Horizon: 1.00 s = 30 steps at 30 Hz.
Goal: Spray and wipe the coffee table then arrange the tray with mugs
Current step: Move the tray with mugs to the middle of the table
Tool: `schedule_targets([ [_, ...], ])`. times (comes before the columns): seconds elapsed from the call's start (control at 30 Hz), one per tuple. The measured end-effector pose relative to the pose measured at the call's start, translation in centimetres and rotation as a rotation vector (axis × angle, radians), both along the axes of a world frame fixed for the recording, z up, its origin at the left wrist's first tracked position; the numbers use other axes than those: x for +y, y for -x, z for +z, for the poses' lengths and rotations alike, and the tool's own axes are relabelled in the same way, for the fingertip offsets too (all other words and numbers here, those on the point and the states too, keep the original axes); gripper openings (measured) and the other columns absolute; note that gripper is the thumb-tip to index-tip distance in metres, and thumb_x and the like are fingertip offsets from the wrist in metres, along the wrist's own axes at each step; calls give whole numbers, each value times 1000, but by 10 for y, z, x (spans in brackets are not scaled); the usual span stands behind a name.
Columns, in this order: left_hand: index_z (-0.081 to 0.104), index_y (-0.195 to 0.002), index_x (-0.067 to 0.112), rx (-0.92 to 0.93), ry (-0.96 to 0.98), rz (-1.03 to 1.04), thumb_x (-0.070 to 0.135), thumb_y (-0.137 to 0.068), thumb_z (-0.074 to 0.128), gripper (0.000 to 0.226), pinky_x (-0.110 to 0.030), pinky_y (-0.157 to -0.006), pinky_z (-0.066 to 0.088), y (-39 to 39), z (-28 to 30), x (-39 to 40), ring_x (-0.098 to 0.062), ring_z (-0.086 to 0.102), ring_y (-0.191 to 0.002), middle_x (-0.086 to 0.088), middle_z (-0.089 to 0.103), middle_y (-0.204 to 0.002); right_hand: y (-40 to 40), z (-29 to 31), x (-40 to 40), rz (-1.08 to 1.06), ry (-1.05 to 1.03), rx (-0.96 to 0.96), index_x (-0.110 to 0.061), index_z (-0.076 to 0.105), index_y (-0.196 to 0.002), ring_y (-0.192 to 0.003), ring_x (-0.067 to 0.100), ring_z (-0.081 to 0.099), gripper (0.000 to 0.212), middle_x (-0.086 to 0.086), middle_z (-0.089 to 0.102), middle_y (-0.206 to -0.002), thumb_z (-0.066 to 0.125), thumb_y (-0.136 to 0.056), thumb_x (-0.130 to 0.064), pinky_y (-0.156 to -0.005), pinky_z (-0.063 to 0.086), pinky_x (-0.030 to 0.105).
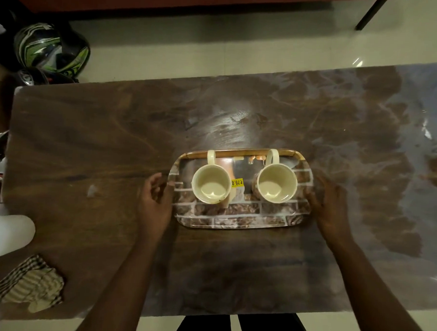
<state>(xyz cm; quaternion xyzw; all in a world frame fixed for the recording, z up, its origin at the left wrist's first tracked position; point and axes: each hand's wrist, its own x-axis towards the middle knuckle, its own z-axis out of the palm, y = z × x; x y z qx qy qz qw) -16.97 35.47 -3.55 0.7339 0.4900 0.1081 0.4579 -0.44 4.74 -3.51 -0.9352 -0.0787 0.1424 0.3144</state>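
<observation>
Flanking tray (237, 220): left hand (155, 202), right hand (332, 207).

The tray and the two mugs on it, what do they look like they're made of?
The tray looks like glossy printed plastic or melamine: brick pattern, light glare, a yellow price sticker. The left mug and right mug look like cream glazed ceramic or melamine; their smooth insides shine. The picture can't settle which.

One piece of writing can be read: a small yellow price sticker (237, 183) stuck on the floor of the rectangular brick-patterned serving tray (235, 220), between the two cream mugs standing on that tray. It shows a rupee sign and "79.0", printed sideways; the rest of the figure is cut off.
</observation>
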Motion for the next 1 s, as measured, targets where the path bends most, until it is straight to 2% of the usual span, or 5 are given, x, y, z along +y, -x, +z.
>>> schedule_targets([
  [0.17,55,-133,14,102,-142,-190,22,-92,62,42,-42,-99,47,2,-19,-12,-25,56,-118,-10,59,-130,6,-31,-15,21,54,131,-1,46,-134,-107,40,51,53,27,52,-121,56,-90,-29,-83,36,33],
  [0.4,56,-133,10,104,-18,20,13,-88,67,46,-45,-89,55,6,-29,-16,-25,67,-100,-12,69,-117,12,-26,-6,-24,-150,90,1,45,-132,-99,25,58,69,20,60,-118,40,-82,-46,-81,35,15],
  [0.63,58,-132,8,119,-3,18,11,-89,66,44,-41,-88,56,15,-27,-19,-22,67,-99,-13,69,-118,17,-29,-12,-15,-143,66,-1,43,-135,-102,31,60,73,22,60,-119,39,-81,-49,-84,37,23],
  [0.87,57,-131,8,78,14,4,13,-92,63,39,-39,-91,53,15,-18,-17,-25,65,-106,-14,68,-120,13,-15,-7,-49,-3,-42,-1,51,-129,-111,33,49,51,26,56,-120,48,-86,-29,-90,36,32],
  [1.0,57,-130,21,-82,-112,-89,38,-93,59,41,-40,-100,48,-11,19,-29,-17,58,-120,-2,63,-130,6,32,32,86,-180,-168,-10,51,-130,-106,7,40,52,4,53,-120,45,-89,-42,-95,23,5],
])
